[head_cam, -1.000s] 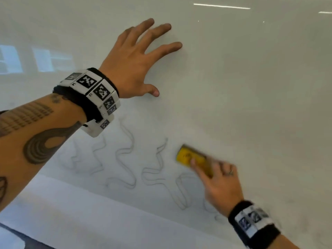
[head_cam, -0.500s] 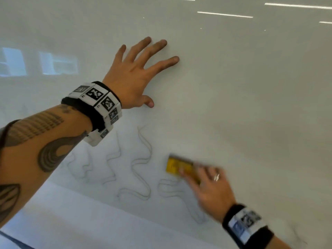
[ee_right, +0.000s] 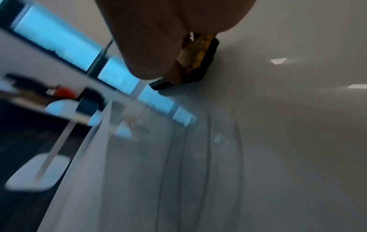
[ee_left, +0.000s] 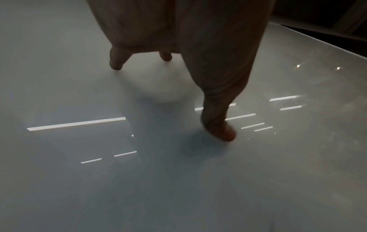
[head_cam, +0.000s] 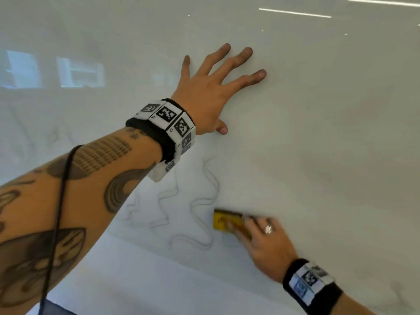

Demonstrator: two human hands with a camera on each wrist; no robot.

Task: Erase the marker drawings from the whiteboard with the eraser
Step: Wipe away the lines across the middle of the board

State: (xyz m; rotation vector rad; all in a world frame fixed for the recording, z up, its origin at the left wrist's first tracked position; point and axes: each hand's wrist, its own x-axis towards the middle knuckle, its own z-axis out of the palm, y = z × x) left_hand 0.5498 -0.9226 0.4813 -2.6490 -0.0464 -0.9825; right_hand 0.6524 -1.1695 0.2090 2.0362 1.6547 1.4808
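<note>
Whiteboard work, seen from head cam: right hand grips a yellow eraser w/ black felt pad, fingers curled over its back, pad flat on the board. Eraser sits at the right end of the faint wavy marker drawings, touching the nearest loop; remaining squiggles run left of the eraser, toward the left forearm. Left hand is splayed flat on the board well above the eraser, fingers straight & spread, holding nothing; fingertips press the glossy surface in the left wrist cam. Right wrist cam is blurred but shows the eraser's pad edge against the board. Both wrists wear black bands w/ coded marker tags.
</note>
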